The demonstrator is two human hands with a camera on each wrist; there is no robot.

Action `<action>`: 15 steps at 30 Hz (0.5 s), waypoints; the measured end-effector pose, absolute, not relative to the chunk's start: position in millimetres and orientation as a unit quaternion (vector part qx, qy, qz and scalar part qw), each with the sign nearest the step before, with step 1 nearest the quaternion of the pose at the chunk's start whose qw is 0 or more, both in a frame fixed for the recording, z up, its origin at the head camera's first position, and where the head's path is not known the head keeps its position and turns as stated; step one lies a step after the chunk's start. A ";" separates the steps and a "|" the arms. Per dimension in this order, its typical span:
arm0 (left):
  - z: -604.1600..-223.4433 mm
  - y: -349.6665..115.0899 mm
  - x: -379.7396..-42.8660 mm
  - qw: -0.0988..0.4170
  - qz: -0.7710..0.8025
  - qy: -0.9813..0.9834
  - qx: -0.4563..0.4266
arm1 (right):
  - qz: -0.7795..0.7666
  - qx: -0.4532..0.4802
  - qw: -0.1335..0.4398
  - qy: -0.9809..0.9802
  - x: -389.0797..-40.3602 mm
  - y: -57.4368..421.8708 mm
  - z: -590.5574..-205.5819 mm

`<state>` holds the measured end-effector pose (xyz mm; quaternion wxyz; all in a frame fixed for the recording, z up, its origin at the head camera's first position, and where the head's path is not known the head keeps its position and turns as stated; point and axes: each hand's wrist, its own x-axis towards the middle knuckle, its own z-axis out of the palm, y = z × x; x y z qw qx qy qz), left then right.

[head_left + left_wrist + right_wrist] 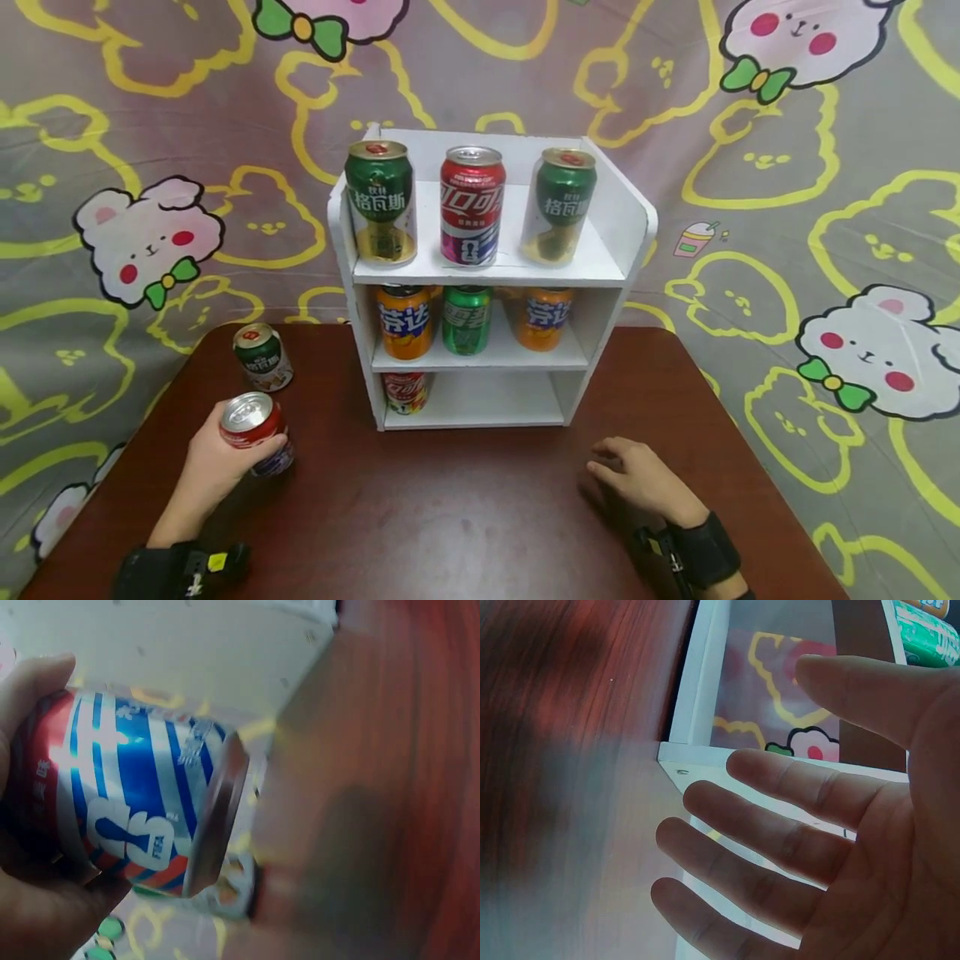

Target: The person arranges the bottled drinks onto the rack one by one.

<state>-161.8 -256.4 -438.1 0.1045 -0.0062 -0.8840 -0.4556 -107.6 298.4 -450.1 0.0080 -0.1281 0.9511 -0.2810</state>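
My left hand [206,458] grips a red soda can [272,446] by its upper part, at the left side of the table. In the left wrist view the can [146,787] shows blue and white stripes on its lower half, its base turned toward the tabletop and seemingly just above it. Just behind it stands a green-and-white can [262,358]. My right hand [645,479] hovers over the right of the table, holding nothing. Its fingers look spread and nearly straight in the right wrist view, with the white shelf's edge [705,754] behind them.
A three-level white shelf [487,402] stands at the table's back. On top are two green-and-gold cans [381,204] flanking a red can [472,208]. Two orange cans [546,321] and a green can [467,321] fill the middle. A red can [406,393] sits bottom left.
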 end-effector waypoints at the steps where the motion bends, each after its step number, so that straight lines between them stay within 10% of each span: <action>1: -436.1 -251.8 -159.6 0.104 -0.456 -0.884 -0.019 | -0.281 -0.128 0.006 0.951 -108.2 298.4 -449.6; 15: -413.7 -193.9 -152.8 0.062 -0.507 -0.845 -0.158 | -0.290 -0.113 0.018 0.950 -108.3 299.4 -449.6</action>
